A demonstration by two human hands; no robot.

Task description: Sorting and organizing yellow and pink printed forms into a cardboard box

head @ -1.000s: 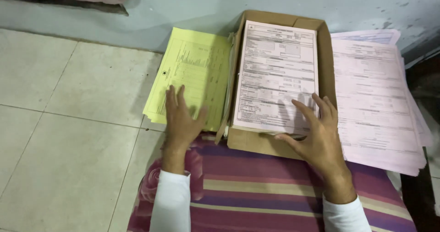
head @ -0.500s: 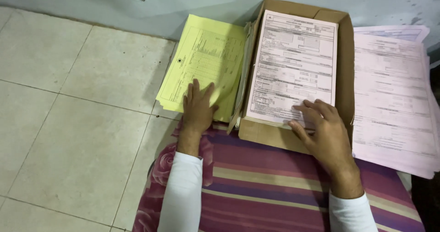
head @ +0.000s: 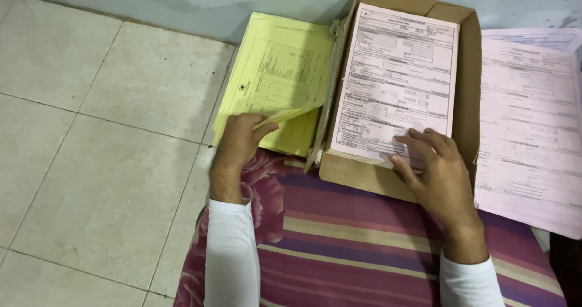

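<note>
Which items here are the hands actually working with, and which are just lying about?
In hand:
- left hand lifting a sheet of the yellow forms
- right hand on the pink forms in the cardboard box

Lying about:
- loose pink stack
- striped cloth

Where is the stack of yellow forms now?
In the head view, the stack of yellow forms lies on the floor left of the cardboard box, with the left hand lifting its near corner.
</note>
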